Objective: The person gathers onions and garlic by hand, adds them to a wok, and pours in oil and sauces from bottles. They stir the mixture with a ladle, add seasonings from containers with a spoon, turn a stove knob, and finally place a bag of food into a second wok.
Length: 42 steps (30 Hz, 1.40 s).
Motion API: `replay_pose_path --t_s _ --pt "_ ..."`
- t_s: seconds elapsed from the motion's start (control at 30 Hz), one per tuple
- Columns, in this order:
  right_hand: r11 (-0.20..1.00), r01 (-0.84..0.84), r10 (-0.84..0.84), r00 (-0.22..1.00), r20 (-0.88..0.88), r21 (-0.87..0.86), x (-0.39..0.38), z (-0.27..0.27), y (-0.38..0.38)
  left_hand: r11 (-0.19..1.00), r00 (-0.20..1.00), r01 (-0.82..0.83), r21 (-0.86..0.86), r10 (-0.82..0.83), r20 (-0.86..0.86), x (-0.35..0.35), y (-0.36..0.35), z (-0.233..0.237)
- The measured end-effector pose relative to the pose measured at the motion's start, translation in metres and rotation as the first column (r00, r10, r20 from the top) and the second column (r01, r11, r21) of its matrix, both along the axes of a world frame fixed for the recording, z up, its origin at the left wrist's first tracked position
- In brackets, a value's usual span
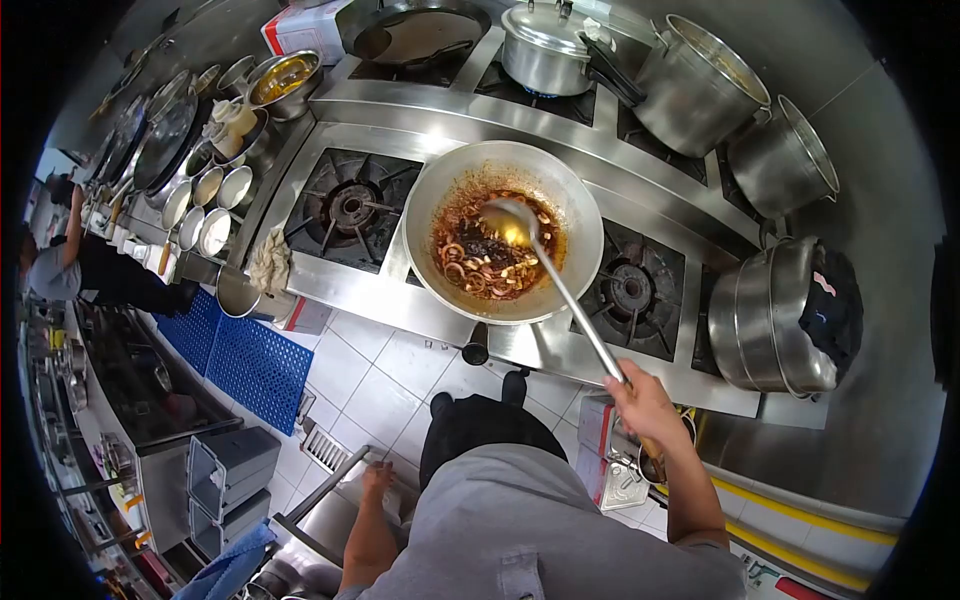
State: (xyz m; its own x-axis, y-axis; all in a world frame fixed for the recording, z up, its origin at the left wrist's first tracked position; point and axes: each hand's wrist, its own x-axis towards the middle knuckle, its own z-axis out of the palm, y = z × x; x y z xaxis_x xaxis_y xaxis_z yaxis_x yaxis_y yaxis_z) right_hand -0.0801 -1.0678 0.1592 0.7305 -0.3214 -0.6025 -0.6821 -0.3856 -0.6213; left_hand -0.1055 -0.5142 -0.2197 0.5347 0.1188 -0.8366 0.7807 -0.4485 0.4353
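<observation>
A large wok [575,195] sits on the middle of the stove, with browned onion rings and dark sauce [475,260] inside. My right hand [645,402] is wrapped round the handle of a long ladle [580,315], whose bowl hangs over the food and holds yellowish liquid. The wok's handle [476,345] points toward my body. My left hand [377,480] is low at my left side, beside a steel surface; its fingers are small in view and I cannot make out whether they hold anything.
Bare burners [352,205] flank the wok. A pressure cooker [545,50] and tall pots [700,85] stand behind, with a big steel pot [765,320] at right. Bowls [235,187] line the left side. Another person [60,270] stands at far left, near blue mats [250,355].
</observation>
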Motion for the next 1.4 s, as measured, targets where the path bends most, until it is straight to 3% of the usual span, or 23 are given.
replay_pose_path --t_s 0.1,0.13,0.23,0.33,0.4,0.47,0.57,0.6,0.67,0.73,0.8,0.9,0.97,1.03,1.13,1.23,1.27,1.37,1.4 --pt "0.912 0.015 0.079 0.975 0.209 -0.411 0.012 -0.040 -0.006 0.998 0.999 0.032 -0.053 -0.033 -0.020 0.008 -0.001 -0.001" --pt "0.868 -0.028 0.139 0.972 0.188 -0.496 0.014 -0.053 -0.011 0.996 0.998 0.054 -0.074 -0.056 -0.024 0.015 -0.006 -0.001" --pt "0.975 0.207 -0.208 0.978 0.002 -0.078 0.015 -0.031 0.011 0.992 0.978 0.127 -0.002 -0.125 0.169 0.038 -0.018 -0.005" --pt "0.917 0.315 -0.309 0.949 -0.064 0.245 -0.004 -0.013 0.037 0.998 0.981 0.046 -0.046 -0.037 0.190 0.067 -0.022 0.002" --pt "0.783 0.415 -0.399 0.907 -0.137 0.463 -0.013 -0.005 0.057 0.995 0.972 -0.006 -0.097 0.028 0.232 0.072 -0.020 0.005" --pt "0.572 0.495 -0.458 0.854 -0.246 0.654 -0.012 0.001 0.075 0.995 0.974 -0.022 -0.097 0.043 0.224 0.066 -0.013 0.006" --pt "0.309 0.434 -0.409 0.864 -0.294 0.846 -0.004 -0.019 0.075 0.995 0.985 0.004 -0.099 0.013 0.171 0.048 0.008 -0.019" --pt "0.318 0.422 -0.389 0.875 -0.289 0.849 0.000 -0.027 0.075 0.994 0.989 0.025 -0.105 -0.009 0.149 0.038 0.017 -0.027" --pt "0.673 0.348 -0.322 0.932 -0.165 0.652 0.006 -0.020 0.083 0.994 0.993 0.052 -0.100 -0.042 0.106 0.018 0.033 -0.034" --pt "0.903 0.233 -0.214 0.972 -0.092 0.362 0.006 -0.012 0.083 0.995 0.996 0.060 -0.080 -0.055 0.063 0.003 0.044 -0.038" --pt "0.995 0.091 -0.088 0.993 -0.081 0.042 -0.003 -0.006 0.068 0.999 0.998 -0.017 -0.034 0.018 0.052 -0.003 0.045 -0.034" --pt "0.958 -0.037 0.056 0.997 0.056 -0.285 -0.010 -0.037 0.033 0.998 0.996 -0.063 0.002 0.062 0.063 -0.011 0.038 -0.024" --pt "0.965 0.023 0.006 0.994 0.109 -0.263 0.006 -0.052 0.025 0.997 0.996 -0.069 -0.028 0.071 0.061 -0.011 0.036 -0.018" --pt "0.983 0.148 -0.140 0.987 0.080 -0.112 0.042 -0.045 0.036 0.991 0.996 -0.079 -0.104 0.083 0.039 -0.012 0.036 -0.031" --pt "0.990 0.128 -0.133 0.984 0.121 0.054 0.063 -0.057 0.038 0.999 0.999 0.034 -0.010 -0.034 0.013 0.004 0.024 -0.033" --pt "0.972 0.068 -0.087 0.993 0.075 0.226 0.046 -0.056 0.038 0.996 0.990 0.078 -0.045 -0.072 0.124 0.026 0.007 -0.010" --pt "0.965 0.064 -0.078 0.996 0.044 0.256 0.034 -0.047 0.036 0.997 0.983 0.019 -0.071 -0.006 0.183 0.029 0.001 -0.007" --pt "0.951 0.055 -0.022 0.994 -0.111 0.305 0.001 -0.010 0.019 0.997 0.980 0.017 -0.073 -0.002 0.198 0.039 -0.009 0.003" --pt "0.977 -0.006 0.023 0.997 -0.078 0.212 -0.015 -0.005 0.010 0.997 0.979 0.012 -0.076 0.004 0.205 0.040 -0.013 0.004"
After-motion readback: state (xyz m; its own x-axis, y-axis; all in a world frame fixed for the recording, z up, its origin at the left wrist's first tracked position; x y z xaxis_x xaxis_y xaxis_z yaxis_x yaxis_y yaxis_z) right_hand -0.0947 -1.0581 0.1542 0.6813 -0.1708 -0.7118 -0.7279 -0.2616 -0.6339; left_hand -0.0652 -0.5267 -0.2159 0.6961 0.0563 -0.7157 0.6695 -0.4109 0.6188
